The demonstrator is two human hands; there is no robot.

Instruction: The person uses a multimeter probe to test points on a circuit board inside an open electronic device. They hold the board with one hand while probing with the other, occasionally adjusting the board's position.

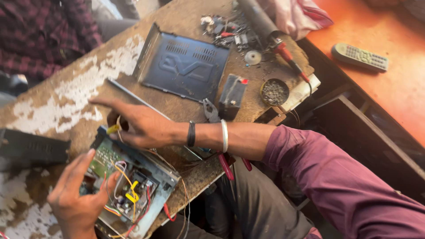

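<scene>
An open electronics box (pixel 166 179) lies at the table's near edge, showing a green circuit board (pixel 102 160) and yellow, red and white wires (pixel 129 188). My left hand (pixel 76 200) grips its near left side, thumb up along the board. My right hand (pixel 141 125) reaches in from the right, in a maroon sleeve with a black band and a silver bangle. It rests on the box's far rim with one finger stretched left. A small yellow-tipped piece (pixel 113 129) shows between its thumb and fingers.
The box's dark metal lid (pixel 183 66) lies further back. Beside it are a small black battery (pixel 232 94), pliers (pixel 211 111), a round tin (pixel 274 91), a red-handled soldering iron (pixel 285 54) and loose parts. A remote control (pixel 359 57) sits on an orange surface. Another person in a checked shirt (pixel 40 33) sits far left.
</scene>
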